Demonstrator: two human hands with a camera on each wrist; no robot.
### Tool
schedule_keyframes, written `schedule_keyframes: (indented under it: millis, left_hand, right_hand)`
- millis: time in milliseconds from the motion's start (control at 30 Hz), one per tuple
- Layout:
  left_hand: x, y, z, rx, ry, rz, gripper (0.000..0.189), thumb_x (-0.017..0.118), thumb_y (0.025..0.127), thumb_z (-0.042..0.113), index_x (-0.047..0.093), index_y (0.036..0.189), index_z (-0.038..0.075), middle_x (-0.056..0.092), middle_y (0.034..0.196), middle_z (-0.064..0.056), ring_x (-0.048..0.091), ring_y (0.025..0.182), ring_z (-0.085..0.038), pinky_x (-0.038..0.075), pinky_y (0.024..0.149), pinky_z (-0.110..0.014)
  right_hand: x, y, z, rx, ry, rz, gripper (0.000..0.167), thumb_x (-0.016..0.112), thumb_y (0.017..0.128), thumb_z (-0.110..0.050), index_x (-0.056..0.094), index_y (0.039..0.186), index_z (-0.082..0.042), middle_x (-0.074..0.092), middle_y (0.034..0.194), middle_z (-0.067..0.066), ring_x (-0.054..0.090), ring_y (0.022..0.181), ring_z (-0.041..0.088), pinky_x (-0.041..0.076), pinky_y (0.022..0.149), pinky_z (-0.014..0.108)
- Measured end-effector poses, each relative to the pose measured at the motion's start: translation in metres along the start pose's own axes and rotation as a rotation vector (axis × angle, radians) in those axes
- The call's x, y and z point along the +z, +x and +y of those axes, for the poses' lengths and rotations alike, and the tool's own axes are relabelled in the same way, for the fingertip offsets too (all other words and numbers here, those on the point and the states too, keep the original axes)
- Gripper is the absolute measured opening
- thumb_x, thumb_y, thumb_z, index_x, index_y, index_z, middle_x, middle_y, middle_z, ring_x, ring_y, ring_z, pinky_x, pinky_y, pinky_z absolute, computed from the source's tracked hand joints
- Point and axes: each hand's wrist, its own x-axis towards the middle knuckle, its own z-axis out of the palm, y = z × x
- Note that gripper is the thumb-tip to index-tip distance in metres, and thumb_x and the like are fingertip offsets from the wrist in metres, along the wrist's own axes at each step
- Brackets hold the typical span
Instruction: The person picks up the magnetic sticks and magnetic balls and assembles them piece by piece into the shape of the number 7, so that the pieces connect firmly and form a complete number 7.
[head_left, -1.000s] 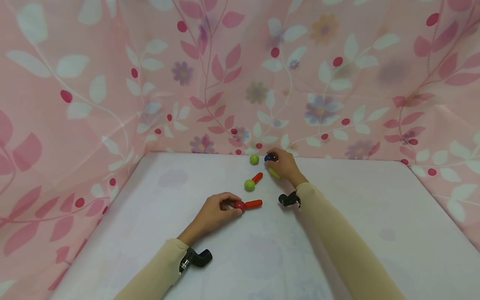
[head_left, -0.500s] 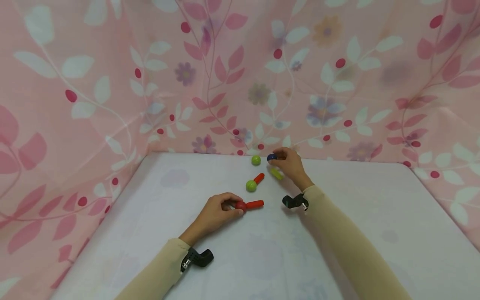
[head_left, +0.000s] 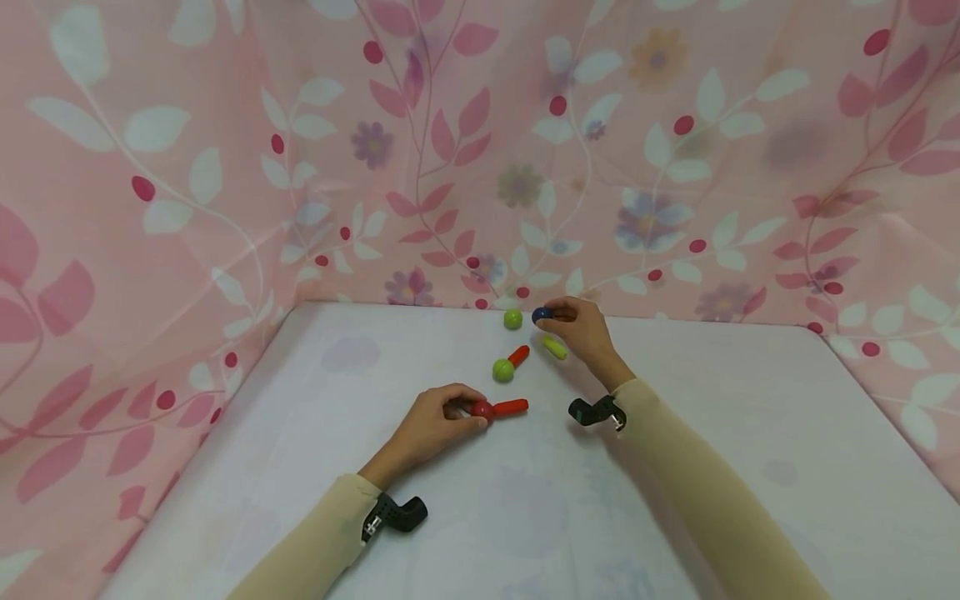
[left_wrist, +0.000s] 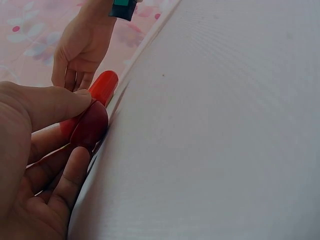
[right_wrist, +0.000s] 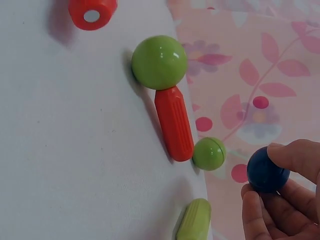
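My left hand (head_left: 438,421) pinches a glossy red ball (head_left: 482,411) between thumb and fingers, low over the white table. A red ridged stick (head_left: 512,407) meets the ball's far side. In the left wrist view, a seam crosses the red ball (left_wrist: 90,125). My right hand (head_left: 583,329), near the table's back edge, holds a dark blue ball (right_wrist: 268,170) between thumb and fingertips. Just below that hand lies a yellow-green stick (head_left: 554,347), apart from the fingers. A green ball (head_left: 513,318) sits left of the blue one.
Between the hands, another green ball (right_wrist: 160,62) touches one end of a second red stick (right_wrist: 174,125). A pink floral cloth (head_left: 450,150) hangs behind the table (head_left: 735,433) and at its sides. Each wrist wears a black camera mount.
The right wrist has shifted slightly right, its fingers still on the blue ball. The yellow-green stick, partly under that hand earlier, now shows fully. The left hand keeps its hold.
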Motion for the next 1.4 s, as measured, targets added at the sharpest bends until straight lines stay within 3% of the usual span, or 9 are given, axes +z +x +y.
schedule_keyframes:
  millis: [467, 1000, 1267, 1400]
  left_hand:
    - [0.0, 0.0, 0.0, 0.0, 0.0, 0.003, 0.029, 0.082, 0.092, 0.027, 0.075, 0.119, 0.022, 0.07, 0.104, 0.007, 0.065, 0.078, -0.017, 0.051, 0.07, -0.03]
    - [0.0, 0.0, -0.001, 0.004, 0.001, 0.013, 0.029, 0.082, 0.092, 0.025, 0.076, 0.12, 0.019, 0.07, 0.106, 0.003, 0.063, 0.079, -0.018, 0.051, 0.07, -0.03]
    - [0.0, 0.0, 0.0, 0.002, 0.002, 0.01, 0.029, 0.082, 0.092, 0.025, 0.075, 0.12, 0.02, 0.07, 0.106, 0.005, 0.065, 0.079, -0.017, 0.051, 0.07, -0.029]
    - [0.0, 0.0, 0.0, 0.01, 0.0, 0.009, 0.029, 0.082, 0.092, 0.024, 0.075, 0.12, 0.02, 0.07, 0.105, 0.005, 0.065, 0.079, -0.017, 0.051, 0.07, -0.029]
  right_hand:
    - [-0.002, -0.017, -0.001, 0.008, 0.014, -0.007, 0.037, 0.08, 0.095, -0.022, 0.07, 0.127, -0.007, 0.069, 0.118, 0.011, 0.063, 0.107, 0.028, 0.051, 0.098, 0.039]
    - [0.0, -0.036, -0.002, 0.016, 0.046, -0.01, 0.037, 0.083, 0.092, -0.018, 0.067, 0.121, -0.004, 0.07, 0.117, 0.013, 0.067, 0.106, 0.028, 0.048, 0.1, 0.043]
    - [0.0, -0.044, 0.001, -0.009, 0.057, -0.048, 0.046, 0.08, 0.094, -0.018, 0.066, 0.135, -0.003, 0.067, 0.122, 0.015, 0.065, 0.109, 0.03, 0.047, 0.102, 0.046]
    - [0.0, -0.047, 0.003, -0.001, 0.066, -0.06, 0.041, 0.081, 0.094, -0.019, 0.07, 0.131, -0.006, 0.067, 0.122, 0.013, 0.065, 0.109, 0.029, 0.047, 0.101, 0.045]
